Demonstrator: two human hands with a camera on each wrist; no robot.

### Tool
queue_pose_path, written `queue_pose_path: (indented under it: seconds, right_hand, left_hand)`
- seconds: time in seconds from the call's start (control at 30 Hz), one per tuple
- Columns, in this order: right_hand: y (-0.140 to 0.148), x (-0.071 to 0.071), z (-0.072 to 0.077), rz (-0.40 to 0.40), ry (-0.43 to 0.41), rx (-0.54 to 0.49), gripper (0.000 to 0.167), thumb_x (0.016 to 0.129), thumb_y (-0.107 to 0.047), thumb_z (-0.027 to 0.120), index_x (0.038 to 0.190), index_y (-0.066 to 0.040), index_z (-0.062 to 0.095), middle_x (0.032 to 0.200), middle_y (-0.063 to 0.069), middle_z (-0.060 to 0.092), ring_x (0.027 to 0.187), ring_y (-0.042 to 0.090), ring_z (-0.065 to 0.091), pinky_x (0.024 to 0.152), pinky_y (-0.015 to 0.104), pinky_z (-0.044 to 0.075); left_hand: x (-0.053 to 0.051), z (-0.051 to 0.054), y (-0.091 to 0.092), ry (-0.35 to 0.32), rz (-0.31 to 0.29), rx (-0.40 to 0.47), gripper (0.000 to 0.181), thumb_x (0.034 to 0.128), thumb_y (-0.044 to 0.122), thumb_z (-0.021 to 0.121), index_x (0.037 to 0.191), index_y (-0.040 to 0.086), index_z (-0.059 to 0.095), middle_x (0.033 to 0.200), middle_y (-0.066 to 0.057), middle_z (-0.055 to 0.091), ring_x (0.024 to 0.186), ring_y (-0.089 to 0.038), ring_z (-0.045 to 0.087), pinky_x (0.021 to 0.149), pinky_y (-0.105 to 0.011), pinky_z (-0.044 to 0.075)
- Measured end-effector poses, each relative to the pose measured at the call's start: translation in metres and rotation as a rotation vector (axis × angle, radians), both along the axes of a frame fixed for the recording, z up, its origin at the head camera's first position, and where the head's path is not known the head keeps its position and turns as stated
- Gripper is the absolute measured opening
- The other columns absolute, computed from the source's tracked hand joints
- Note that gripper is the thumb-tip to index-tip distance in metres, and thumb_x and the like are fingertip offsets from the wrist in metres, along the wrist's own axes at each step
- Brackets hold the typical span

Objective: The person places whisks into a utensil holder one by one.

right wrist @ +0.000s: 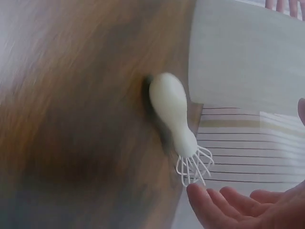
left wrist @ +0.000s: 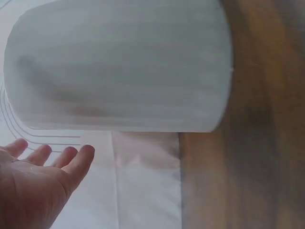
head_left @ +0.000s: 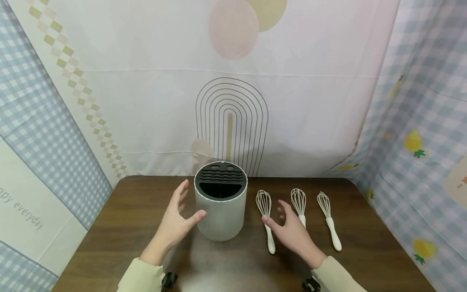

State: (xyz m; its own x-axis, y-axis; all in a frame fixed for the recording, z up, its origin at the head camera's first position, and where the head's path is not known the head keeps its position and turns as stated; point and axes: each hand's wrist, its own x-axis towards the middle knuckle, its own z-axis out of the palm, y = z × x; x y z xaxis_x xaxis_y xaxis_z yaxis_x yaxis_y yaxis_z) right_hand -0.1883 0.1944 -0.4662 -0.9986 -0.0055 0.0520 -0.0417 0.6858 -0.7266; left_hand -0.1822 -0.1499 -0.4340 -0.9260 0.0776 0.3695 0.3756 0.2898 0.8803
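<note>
A pale round holder with a black slotted top stands upright on the table. The left hand is beside its left side, fingers spread and holding nothing; the holder fills much of the left wrist view above the fingers of the left hand. My right hand hovers with relaxed fingers over the area between two white whisks, the left one and the middle one, which it partly hides. One whisk lies near the right hand in the right wrist view.
A third white whisk lies farther right on the dark wooden table. Behind the table hangs a pale printed cloth, with blue checked cloth at the right side.
</note>
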Motion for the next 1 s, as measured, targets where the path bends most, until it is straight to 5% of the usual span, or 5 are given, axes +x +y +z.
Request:
queue_pose_path:
  seconds: [0.23, 0.4, 0.53, 0.77, 1.0]
  right_hand:
    - [-0.003, -0.006, 0.000, -0.021, -0.158, -0.264, 0.092, 0.081, -0.066, 0.061, 0.147, -0.010, 0.030, 0.137, 0.022, 0.049, 0.116, 0.033, 0.055, 0.083, 0.042, 0.051]
    - [-0.005, -0.010, -0.005, -0.050, -0.206, -0.333, 0.094, 0.080, -0.065, 0.063, 0.146, -0.007, 0.031, 0.133, 0.024, 0.050, 0.109, 0.032, 0.059, 0.078, 0.041, 0.053]
    - [-0.005, -0.013, -0.009, -0.056, -0.234, -0.360, 0.093, 0.082, -0.060, 0.066, 0.146, -0.001, 0.032, 0.130, 0.026, 0.052, 0.108, 0.034, 0.059, 0.077, 0.042, 0.054]
    - [-0.007, -0.017, -0.018, -0.060, -0.268, -0.408, 0.091, 0.082, -0.054, 0.069, 0.144, 0.003, 0.033, 0.127, 0.026, 0.053, 0.109, 0.034, 0.058, 0.078, 0.044, 0.054]
    - [-0.009, -0.020, -0.023, -0.063, -0.264, -0.387, 0.080, 0.081, -0.040, 0.076, 0.139, 0.002, 0.039, 0.121, 0.023, 0.056, 0.102, 0.028, 0.061, 0.079, 0.041, 0.053]
  left_hand:
    - [-0.019, 0.017, 0.002, -0.012, -0.024, 0.048, 0.084, 0.0855, 0.021, 0.074, 0.153, 0.023, 0.023, 0.155, -0.008, 0.025, 0.140, -0.031, 0.029, 0.108, -0.051, 0.028]
    - [-0.016, 0.036, 0.009, -0.030, -0.052, 0.069, 0.080, 0.0859, 0.015, 0.072, 0.152, 0.016, 0.026, 0.154, -0.012, 0.027, 0.139, -0.032, 0.031, 0.108, -0.050, 0.029]
    - [-0.012, 0.048, 0.015, 0.025, -0.083, 0.045, 0.079, 0.0858, 0.011, 0.071, 0.151, 0.007, 0.027, 0.152, -0.016, 0.031, 0.137, -0.036, 0.033, 0.106, -0.053, 0.030]
    - [-0.029, 0.021, 0.012, 0.136, -0.056, -0.078, 0.071, 0.0894, 0.018, 0.069, 0.150, 0.012, 0.033, 0.155, -0.004, 0.030, 0.135, -0.025, 0.038, 0.102, -0.049, 0.037]
    - [-0.029, 0.012, 0.013, 0.165, 0.000, -0.217, 0.069, 0.0926, 0.036, 0.063, 0.152, 0.018, 0.032, 0.157, 0.006, 0.023, 0.141, -0.016, 0.026, 0.105, -0.046, 0.033]
